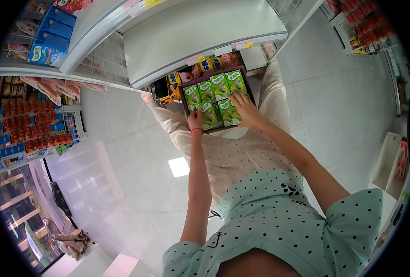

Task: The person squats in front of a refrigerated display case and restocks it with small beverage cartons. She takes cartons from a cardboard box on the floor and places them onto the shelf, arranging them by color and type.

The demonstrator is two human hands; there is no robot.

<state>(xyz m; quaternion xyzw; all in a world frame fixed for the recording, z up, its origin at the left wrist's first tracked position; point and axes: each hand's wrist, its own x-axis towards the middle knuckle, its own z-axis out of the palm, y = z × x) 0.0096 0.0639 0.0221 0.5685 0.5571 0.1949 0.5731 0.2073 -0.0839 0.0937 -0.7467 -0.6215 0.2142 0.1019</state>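
Observation:
A dark purple cardboard tray point(248, 78) full of small green drink cartons point(220, 86) rests over my lap, in front of the lower shelf. My left hand point(195, 119) lies at the tray's near left, its fingers against a green carton. Over the right side of the tray my right hand point(244, 109) is spread, fingertips on the cartons; whether it grips one I cannot tell. Two rows of cartons show, with a dark gap between some in the near row.
A bare white metal shelf point(205, 33) with price tags stands above the tray. Packaged snacks point(206, 65) fill the shelf under it. Blue cartons point(47, 48) stand at the upper left, above a rack of red packets point(39, 128). A white bin point(386, 161) is at the right.

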